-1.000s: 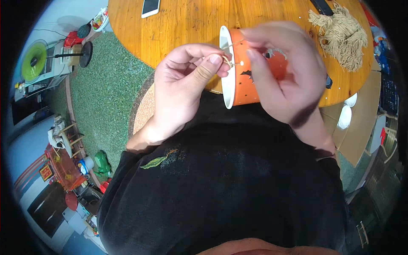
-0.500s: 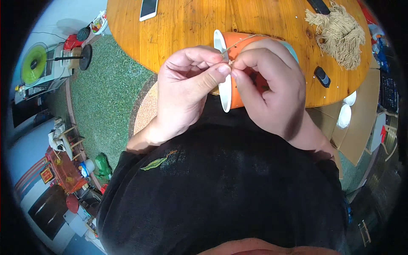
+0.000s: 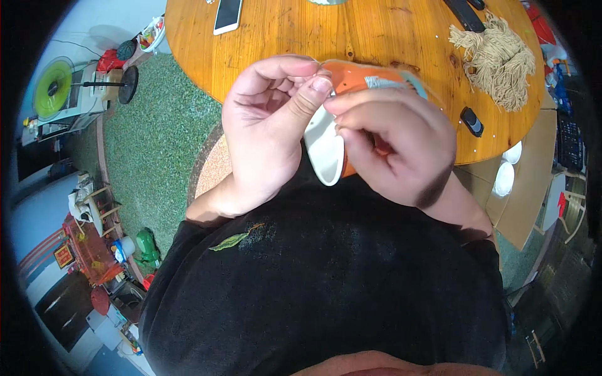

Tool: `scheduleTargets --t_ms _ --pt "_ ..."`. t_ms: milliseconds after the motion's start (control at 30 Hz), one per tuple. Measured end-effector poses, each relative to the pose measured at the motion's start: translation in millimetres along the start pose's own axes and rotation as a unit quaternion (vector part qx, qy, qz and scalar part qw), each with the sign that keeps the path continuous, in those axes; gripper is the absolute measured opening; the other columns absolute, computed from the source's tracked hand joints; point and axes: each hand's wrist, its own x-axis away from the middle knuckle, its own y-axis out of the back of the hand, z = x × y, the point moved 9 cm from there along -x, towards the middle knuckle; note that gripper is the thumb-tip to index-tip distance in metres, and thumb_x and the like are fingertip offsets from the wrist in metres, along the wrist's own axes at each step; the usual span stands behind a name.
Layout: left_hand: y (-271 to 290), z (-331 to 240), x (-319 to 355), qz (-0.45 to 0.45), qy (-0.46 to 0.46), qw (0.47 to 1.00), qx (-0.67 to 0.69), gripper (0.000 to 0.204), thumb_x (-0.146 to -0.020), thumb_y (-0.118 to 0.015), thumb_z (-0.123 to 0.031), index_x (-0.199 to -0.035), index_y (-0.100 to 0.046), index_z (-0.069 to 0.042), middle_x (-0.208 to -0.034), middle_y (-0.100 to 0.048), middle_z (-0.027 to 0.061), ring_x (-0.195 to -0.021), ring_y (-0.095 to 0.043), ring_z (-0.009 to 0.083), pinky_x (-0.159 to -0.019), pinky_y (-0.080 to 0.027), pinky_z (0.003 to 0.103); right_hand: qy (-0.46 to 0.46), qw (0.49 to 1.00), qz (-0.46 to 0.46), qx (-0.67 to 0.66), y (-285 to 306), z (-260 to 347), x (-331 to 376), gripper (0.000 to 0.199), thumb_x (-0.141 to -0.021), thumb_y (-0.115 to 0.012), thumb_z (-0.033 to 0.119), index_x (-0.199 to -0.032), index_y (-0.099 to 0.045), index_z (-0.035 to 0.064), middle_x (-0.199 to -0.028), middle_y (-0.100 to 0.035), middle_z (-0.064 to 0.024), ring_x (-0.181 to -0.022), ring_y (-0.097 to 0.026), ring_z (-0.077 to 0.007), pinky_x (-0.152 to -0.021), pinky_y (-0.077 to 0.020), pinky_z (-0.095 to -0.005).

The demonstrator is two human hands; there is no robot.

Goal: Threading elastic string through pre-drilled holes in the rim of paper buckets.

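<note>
My left hand (image 3: 266, 119) is closed in a pinch, thumb against forefinger, on a thin tan string (image 3: 376, 62). From these fingertips the string arcs right, over an orange tub (image 3: 354, 76), toward the back of the right hand. My right hand (image 3: 401, 141) is closed, its thumb and fingers pinched just right of the left thumb. What lies between its fingertips is hidden. The tub's pale oval end (image 3: 326, 150) shows below and between my hands, tilted toward me. My right hand covers much of its orange side.
On the round wooden table (image 3: 301, 37) lie a white-edged phone (image 3: 227, 15), a bundle of tan yarn (image 3: 501, 66), a black oblong item (image 3: 464, 14) and a small black device (image 3: 471, 122). Cardboard (image 3: 530, 188) and white bowls (image 3: 505, 178) are at the right. A fan (image 3: 53, 88) stands far left.
My hands have come slightly apart, the right one dropping a little below the left fingertips. The tub has tilted, turning its pale end more toward me. The string has shifted.
</note>
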Motion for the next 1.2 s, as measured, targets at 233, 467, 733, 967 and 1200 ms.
scheduleTargets --t_ms 233,467,733,967,1200 --pt "-12 -5 -7 0.031 -0.037 0.999 0.01 0.026 -0.1 -0.073 0.006 -0.124 -0.064 0.003 -0.108 -0.078 0.0129 -0.102 -0.076 0.0168 -0.094 -0.062 0.029 -0.2 0.932 -0.046 -0.299 -3 -42 14 0.009 -0.098 -0.073 -0.003 -0.107 -0.073 -0.0014 -0.104 -0.078 -0.0073 -0.097 -0.074 -0.0101 -0.081 -0.0571 -0.0243" --pt "-13 -5 -9 0.015 -0.008 0.999 0.051 0.022 -0.101 -0.071 0.005 -0.122 -0.064 0.002 -0.106 -0.078 0.0134 -0.102 -0.078 0.019 -0.093 -0.063 0.03 0.085 0.993 -0.011 -0.081 20 -3 0 0.017 -0.088 -0.075 -0.006 -0.103 -0.068 -0.0001 -0.093 -0.079 -0.0152 -0.085 -0.076 -0.0221 -0.076 -0.0588 -0.0289" --pt "-18 16 -8 0.013 0.055 0.997 0.048 0.019 -0.102 -0.071 0.004 -0.119 -0.064 0.001 -0.103 -0.078 0.0119 -0.097 -0.078 0.0179 -0.089 -0.062 0.029 -0.1 0.965 -0.05 -0.238 22 -35 26 0.015 -0.093 -0.072 -0.009 -0.103 -0.066 -0.0005 -0.105 -0.078 -0.0141 -0.094 -0.077 -0.018 -0.083 -0.06 -0.0274" --pt "-36 -12 -19 0.085 -0.047 0.993 0.071 0.026 -0.099 -0.072 0.008 -0.122 -0.061 0.001 -0.107 -0.077 0.0138 -0.098 -0.077 0.0189 -0.09 -0.064 0.032 -0.363 0.863 -0.026 -0.351 23 -56 25 0.009 -0.105 -0.067 0.007 -0.108 -0.066 -0.0022 -0.099 -0.078 -0.0082 -0.087 -0.072 -0.0095 -0.08 -0.056 -0.0222" --pt "-58 -24 -26 0.147 -0.069 0.987 0.01 0.036 -0.098 -0.071 0.011 -0.13 -0.059 0.0 -0.108 -0.076 0.0155 -0.099 -0.076 0.0244 -0.097 -0.06 0.038 -0.418 0.858 -0.009 -0.299 31 -55 20 0.011 -0.102 -0.068 0.011 -0.108 -0.07 0.0009 -0.09 -0.077 -0.0063 -0.064 -0.06 -0.0054 -0.058 -0.0487 -0.0215"
